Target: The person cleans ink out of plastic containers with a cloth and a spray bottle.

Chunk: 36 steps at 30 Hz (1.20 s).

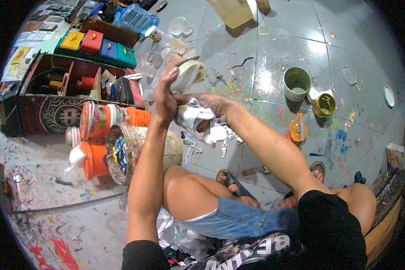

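Observation:
Ahead of my knees, both hands are raised together. My left hand (168, 91) is upright against the side of a pale round plastic lid or shallow container (190, 76), its fingers behind the rim. Just below, my right hand (211, 104) holds a crumpled white cloth (195, 118) stained grey, with part of it hanging down. The right fingertips are hidden behind the cloth and the left hand. To the right on the floor stand a can of greyish liquid (297, 88), a smaller can with olive-green paint (325, 104) and an orange bottle (297, 131).
Left of my knee, a paint-crusted bucket (121, 126) holding colored scraps lies near orange buckets (96, 160). Beyond are clear plastic cups (155, 60) and a wooden shelf (71, 72). A square translucent container (234, 15) stands ahead on the paint-spotted tiles.

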Tool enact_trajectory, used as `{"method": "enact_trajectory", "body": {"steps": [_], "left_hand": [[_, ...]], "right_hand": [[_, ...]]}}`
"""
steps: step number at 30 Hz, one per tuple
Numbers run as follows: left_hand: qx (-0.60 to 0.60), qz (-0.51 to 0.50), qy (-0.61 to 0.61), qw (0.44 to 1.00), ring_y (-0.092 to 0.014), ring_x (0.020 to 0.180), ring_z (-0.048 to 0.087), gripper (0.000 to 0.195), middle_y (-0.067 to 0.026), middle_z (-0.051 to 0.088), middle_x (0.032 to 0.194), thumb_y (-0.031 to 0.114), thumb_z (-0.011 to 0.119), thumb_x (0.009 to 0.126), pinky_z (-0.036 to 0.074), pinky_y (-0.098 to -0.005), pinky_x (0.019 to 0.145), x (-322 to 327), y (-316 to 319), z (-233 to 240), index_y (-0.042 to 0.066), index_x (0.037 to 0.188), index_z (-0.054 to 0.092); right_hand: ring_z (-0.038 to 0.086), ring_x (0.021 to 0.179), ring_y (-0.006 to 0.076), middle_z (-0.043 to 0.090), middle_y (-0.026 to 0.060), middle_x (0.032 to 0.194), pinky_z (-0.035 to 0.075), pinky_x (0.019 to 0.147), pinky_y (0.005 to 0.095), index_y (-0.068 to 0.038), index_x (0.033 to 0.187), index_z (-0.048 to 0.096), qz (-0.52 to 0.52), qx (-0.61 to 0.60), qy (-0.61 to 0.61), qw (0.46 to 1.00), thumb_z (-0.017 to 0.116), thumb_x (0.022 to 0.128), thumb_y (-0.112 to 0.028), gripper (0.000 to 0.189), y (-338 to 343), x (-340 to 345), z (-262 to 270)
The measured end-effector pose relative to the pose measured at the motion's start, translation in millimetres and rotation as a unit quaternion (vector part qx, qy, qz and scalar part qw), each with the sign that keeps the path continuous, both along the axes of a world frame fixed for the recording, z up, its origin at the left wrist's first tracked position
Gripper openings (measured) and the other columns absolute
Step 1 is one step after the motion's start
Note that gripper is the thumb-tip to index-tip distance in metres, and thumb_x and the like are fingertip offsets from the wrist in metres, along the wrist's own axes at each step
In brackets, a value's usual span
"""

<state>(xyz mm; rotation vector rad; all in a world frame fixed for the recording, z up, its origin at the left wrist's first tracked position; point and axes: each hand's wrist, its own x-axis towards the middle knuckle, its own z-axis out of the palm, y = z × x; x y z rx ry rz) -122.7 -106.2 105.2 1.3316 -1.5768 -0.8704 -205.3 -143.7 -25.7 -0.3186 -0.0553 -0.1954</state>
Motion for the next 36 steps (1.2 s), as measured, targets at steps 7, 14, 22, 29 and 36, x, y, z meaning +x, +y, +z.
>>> {"method": "enact_trajectory", "body": {"steps": [7,14,22,29,36], "left_hand": [[0.013,0.027,0.145,0.989,-0.027,0.121,0.053,0.046,-0.0134,0.052,0.13,0.033,0.045,0.094,0.043,-0.0446,0.103,35.4,-2.5,-27.8,0.002,0.128,0.051],[0.165,0.112,0.424,0.884,-0.03,0.117,0.059,0.058,-0.0118,0.059,0.131,0.044,0.027,0.098,0.046,-0.0526,0.1,44.3,-20.7,-34.4,0.006,0.133,0.053],[0.257,0.097,0.49,0.827,-0.032,0.132,0.046,0.061,-0.0137,0.05,0.141,0.047,0.027,0.096,0.035,-0.0609,0.107,15.9,-22.4,-39.7,0.012,0.142,0.044],[0.111,0.064,0.471,0.873,-0.028,0.117,0.059,0.056,-0.0107,0.062,0.124,0.044,0.026,0.098,0.045,-0.0439,0.104,32.4,-29.8,-35.7,0.008,0.13,0.054],[0.034,0.11,0.433,0.894,-0.023,0.109,0.062,0.05,-0.0096,0.064,0.117,0.04,0.026,0.1,0.048,-0.0412,0.097,40.8,-27.9,-37.7,0.007,0.124,0.055]], "right_hand": [[0.06,0.056,0.0104,0.063,0.0025,0.07,0.045,0.042,0.0276,-0.007,0.106,0.069,-0.101,-0.346,0.388,0.848,0.059,0.094,-0.035,0.032,-21.5,-32.1,40.2],[0.07,0.088,0.0322,0.068,0.0291,0.096,0.051,0.077,0.0437,0.002,0.104,0.068,-0.389,-0.464,0.411,0.681,0.054,0.091,-0.05,0.056,-58.9,-50.7,47.5],[0.062,0.09,0.0286,0.062,0.0168,0.1,0.047,0.083,0.0389,0.0,0.116,0.053,-0.723,-0.251,0.143,0.628,0.052,0.099,-0.03,0.035,-49.8,-4.2,110.3],[0.042,0.121,0.0459,0.042,0.029,0.131,0.039,0.101,0.0502,0.001,0.116,0.055,-0.626,-0.606,0.224,0.438,0.056,0.091,-0.019,0.031,-14.3,3.9,48.3],[0.04,0.128,0.0459,0.036,0.0299,0.143,0.041,0.105,0.0499,0.001,0.114,0.061,-0.499,-0.712,0.302,0.391,0.056,0.087,-0.009,0.03,6.5,-8.3,64.6]]}}
